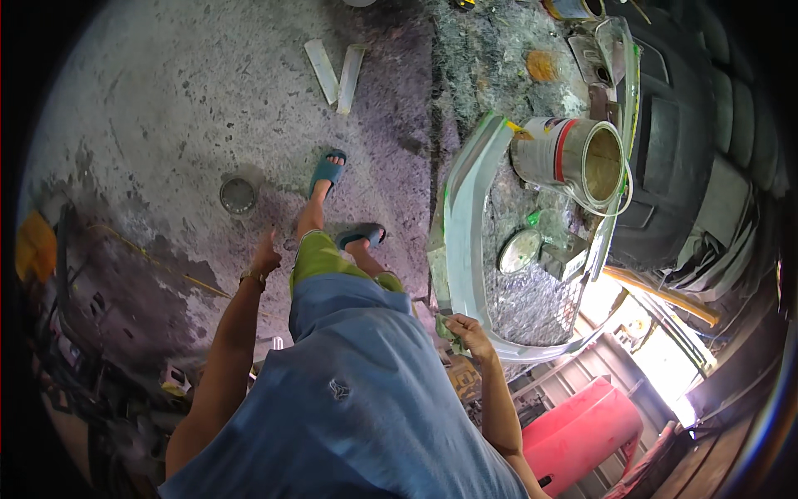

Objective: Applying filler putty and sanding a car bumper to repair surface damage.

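Note:
My right hand (474, 336) is closed on a crumpled green cloth (450, 332). It is close to the near end of a long curved pale grey-green panel (468, 233), perhaps a bumper, edged with green tape. Out over the concrete floor, my left hand (265, 256) hangs away from everything, a finger stretched out and nothing visible in it. A large metal can (542, 156) with a red band and a wire handle lies tilted inside the curve of the panel. Near it are a round lid (520, 251) and a small box (565, 258).
A round tin (238, 195) and two pale strips (336, 75) lie on the stained floor. Dark clutter (100, 333) and a yellow cord (158, 259) are on the left. A red panel (582, 437) stands at lower right, and dark vehicle parts (665, 158) line the far right.

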`<state>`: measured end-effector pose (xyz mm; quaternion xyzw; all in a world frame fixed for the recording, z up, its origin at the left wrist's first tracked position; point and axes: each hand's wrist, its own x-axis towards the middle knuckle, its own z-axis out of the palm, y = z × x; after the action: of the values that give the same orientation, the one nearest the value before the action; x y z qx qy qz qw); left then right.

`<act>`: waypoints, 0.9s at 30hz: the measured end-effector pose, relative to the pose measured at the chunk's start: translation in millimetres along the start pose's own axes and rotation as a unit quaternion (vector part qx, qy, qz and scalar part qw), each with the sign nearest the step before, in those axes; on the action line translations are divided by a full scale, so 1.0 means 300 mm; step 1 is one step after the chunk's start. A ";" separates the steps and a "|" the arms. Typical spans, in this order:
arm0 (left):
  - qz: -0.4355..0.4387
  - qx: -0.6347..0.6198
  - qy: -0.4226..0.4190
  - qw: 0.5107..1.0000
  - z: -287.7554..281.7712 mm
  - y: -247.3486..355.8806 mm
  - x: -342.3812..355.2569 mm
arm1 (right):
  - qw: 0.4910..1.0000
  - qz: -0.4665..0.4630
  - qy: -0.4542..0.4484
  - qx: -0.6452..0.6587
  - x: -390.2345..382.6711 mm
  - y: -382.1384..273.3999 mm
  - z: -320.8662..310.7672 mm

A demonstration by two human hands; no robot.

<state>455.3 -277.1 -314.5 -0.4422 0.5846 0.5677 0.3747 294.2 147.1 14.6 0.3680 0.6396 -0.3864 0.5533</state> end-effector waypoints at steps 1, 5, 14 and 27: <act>0.080 0.117 0.059 0.988 0.005 -0.054 0.012 | 1.000 0.002 -0.006 -0.004 0.000 -0.020 0.010; 0.162 0.075 -0.031 0.984 0.031 -0.014 0.052 | 0.998 -0.013 0.001 -0.069 0.021 -0.013 -0.004; 0.066 -0.073 -0.062 0.993 0.097 0.335 0.042 | 0.996 -0.078 -0.037 -0.034 -0.014 -0.038 -0.003; 0.016 0.059 0.029 0.998 0.025 0.344 -0.264 | 0.899 -0.225 -0.163 0.339 0.109 0.101 -0.158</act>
<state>383.6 -266.1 -206.3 -0.4262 0.6345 0.5255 0.3736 297.6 204.2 -16.4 0.3112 0.4367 -0.7488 0.3896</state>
